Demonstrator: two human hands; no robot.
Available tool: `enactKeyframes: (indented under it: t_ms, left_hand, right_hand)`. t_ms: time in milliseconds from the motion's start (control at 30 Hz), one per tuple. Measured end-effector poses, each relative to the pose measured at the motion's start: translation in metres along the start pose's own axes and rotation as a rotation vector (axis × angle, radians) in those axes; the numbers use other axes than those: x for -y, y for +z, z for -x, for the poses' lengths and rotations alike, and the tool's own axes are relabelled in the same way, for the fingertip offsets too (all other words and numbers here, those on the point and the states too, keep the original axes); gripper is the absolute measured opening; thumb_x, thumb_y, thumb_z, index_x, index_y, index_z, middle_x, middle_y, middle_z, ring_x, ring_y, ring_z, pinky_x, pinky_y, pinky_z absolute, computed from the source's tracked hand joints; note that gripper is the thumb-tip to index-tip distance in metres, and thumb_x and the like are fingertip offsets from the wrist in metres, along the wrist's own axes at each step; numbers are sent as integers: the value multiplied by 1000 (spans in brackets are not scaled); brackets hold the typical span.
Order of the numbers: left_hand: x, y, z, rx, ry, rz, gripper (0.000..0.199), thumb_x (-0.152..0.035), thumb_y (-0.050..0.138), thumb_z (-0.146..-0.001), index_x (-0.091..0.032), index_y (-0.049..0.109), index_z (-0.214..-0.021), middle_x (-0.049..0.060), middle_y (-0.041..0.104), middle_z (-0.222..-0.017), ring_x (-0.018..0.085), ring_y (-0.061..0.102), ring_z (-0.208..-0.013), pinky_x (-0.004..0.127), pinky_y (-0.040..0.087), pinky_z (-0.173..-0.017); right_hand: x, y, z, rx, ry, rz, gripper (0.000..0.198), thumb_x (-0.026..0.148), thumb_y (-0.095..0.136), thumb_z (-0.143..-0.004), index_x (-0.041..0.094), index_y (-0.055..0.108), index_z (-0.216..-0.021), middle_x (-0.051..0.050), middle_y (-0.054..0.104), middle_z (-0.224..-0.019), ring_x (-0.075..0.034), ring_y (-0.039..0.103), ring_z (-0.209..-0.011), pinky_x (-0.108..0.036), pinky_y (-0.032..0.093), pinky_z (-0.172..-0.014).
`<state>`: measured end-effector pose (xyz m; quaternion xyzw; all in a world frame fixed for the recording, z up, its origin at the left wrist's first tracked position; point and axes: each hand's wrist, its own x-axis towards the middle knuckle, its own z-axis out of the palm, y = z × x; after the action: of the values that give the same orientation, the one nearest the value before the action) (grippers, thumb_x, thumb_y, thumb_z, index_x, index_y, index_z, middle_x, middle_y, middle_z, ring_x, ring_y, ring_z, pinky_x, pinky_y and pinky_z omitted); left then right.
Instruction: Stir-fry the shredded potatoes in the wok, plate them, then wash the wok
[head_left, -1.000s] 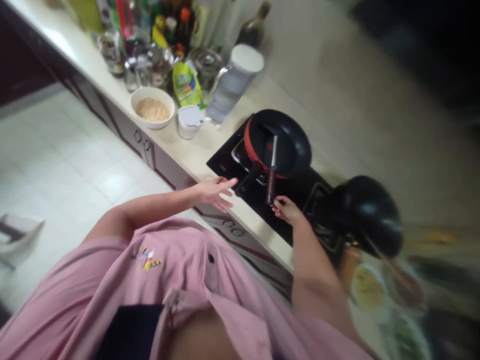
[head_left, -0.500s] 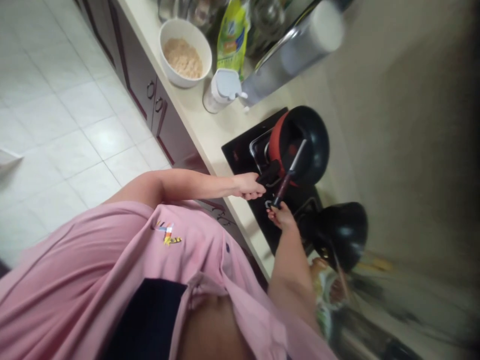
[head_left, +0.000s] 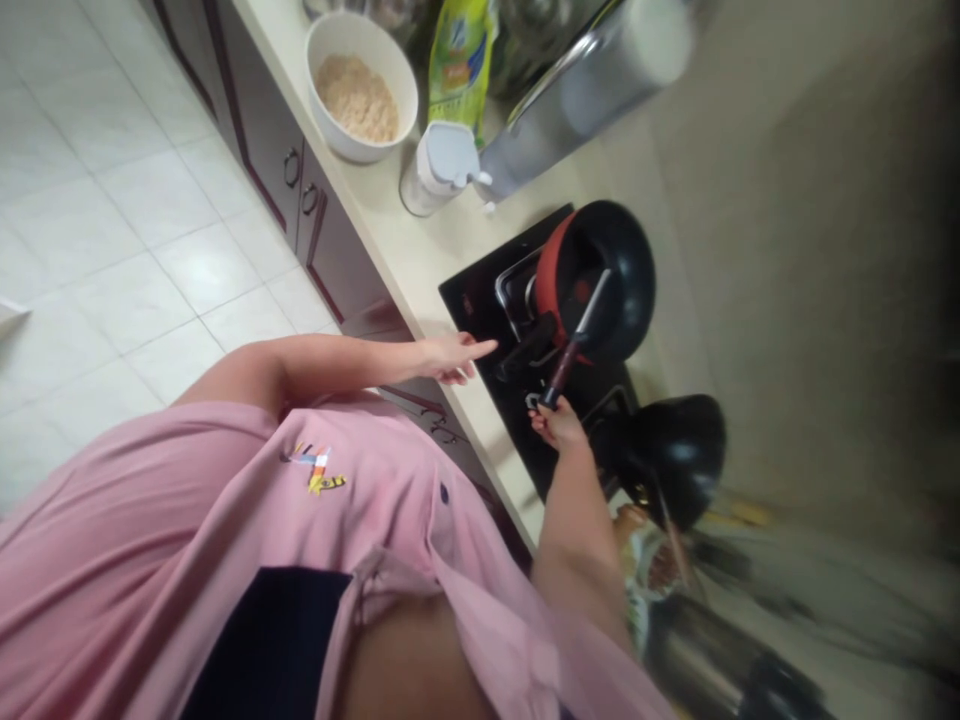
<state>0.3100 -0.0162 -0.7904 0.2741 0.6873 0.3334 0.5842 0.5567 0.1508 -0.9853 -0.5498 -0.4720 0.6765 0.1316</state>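
My left hand (head_left: pixel 454 357) is off the pan handle, over the counter's edge, with its index finger stretched out and nothing in it. Just beyond its fingertip is the black handle of a red frying pan (head_left: pixel 637 270), dark inside with a red spot, on the gas stove (head_left: pixel 472 300). My right hand (head_left: pixel 559 425) is closed around the end of a spatula (head_left: pixel 564 370) with a dark reddish handle. Its metal part reaches over the pan's near side and inside; whether it touches the bottom I cannot tell.
A black wok (head_left: pixel 690 450) stands on the other burner. Up the counter (head_left: pixel 360 210) are a white bowl (head_left: pixel 319 115) of pale crumbly food, a lidded container (head_left: pixel 435 180), a yellow-green packet (head_left: pixel 461 70) and a tall translucent bottle (head_left: pixel 555 130). Blurred items lie beyond the wok.
My left hand has let go of the pan handle and drawn back to the left, its index finger now extended. The right hand still grips the spatula in nearly the same place.
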Motion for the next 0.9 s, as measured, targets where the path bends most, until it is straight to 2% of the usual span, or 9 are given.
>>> enactKeyframes:
  t_ms: [100,200,333,433,500,567,733,900]
  left_hand:
    - [37,-63,4,-50,-32,-286,37,-43,66,-84,-14,62,-106,5,68,-74,12,60,-56,20,45,-53]
    - [75,-140,22,-345,-309,-554,25,-31,69,-81,-14,65,-99,3,67,-68,14,64,-62,23,49,-62]
    - [115,-227,68,-531,-475,-611,18,-24,64,-85,-10,63,-95,7,62,-59,21,65,-64,31,52,-65]
    - [143,-266,103,-672,-532,-536,21,-26,58,-91,-8,57,-101,6,61,-60,17,61,-58,31,53,-65]
    - [162,-278,123,-828,-555,-310,24,-26,58,-92,-8,52,-107,0,58,-60,11,56,-54,29,52,-66]
    - [178,-281,139,-885,-566,-203,24,-23,54,-95,-6,48,-111,-5,54,-59,8,54,-53,28,52,-67]
    - [197,-270,162,-884,-584,-149,19,-19,47,-98,-4,46,-110,-8,49,-58,5,53,-55,27,52,-71]
    - [200,-266,156,-860,-559,-132,22,-19,47,-99,-2,44,-113,-8,50,-58,5,54,-58,27,53,-71]
  right_hand:
    - [0,-1,-1,4,-1,-13,46,39,74,-73,25,38,-98,7,50,-62,-3,40,-44,-11,30,-42]
    - [-1,-1,-1,4,3,-29,48,39,76,-71,24,39,-98,7,50,-61,-3,40,-44,-11,29,-41]
    - [-2,-2,-2,-3,5,-53,49,37,78,-69,24,39,-97,8,50,-61,-3,40,-43,-12,29,-40]
    - [-4,-2,-2,-6,-3,-64,49,38,78,-69,24,39,-96,8,51,-61,-3,41,-44,-12,30,-40]
    - [-4,-3,-2,-7,-7,-66,49,38,78,-69,24,39,-96,8,51,-62,-3,41,-44,-12,30,-40]
    - [-5,-3,-1,-11,-9,-61,48,39,77,-70,24,40,-96,8,51,-62,-3,40,-44,-12,30,-41]
    - [-5,-3,3,-50,-13,-17,39,38,71,-76,24,41,-98,8,52,-60,-3,42,-44,-11,31,-42]
    - [-4,-3,13,-118,-6,124,31,39,62,-83,22,47,-104,3,59,-63,-7,51,-48,-16,42,-44]
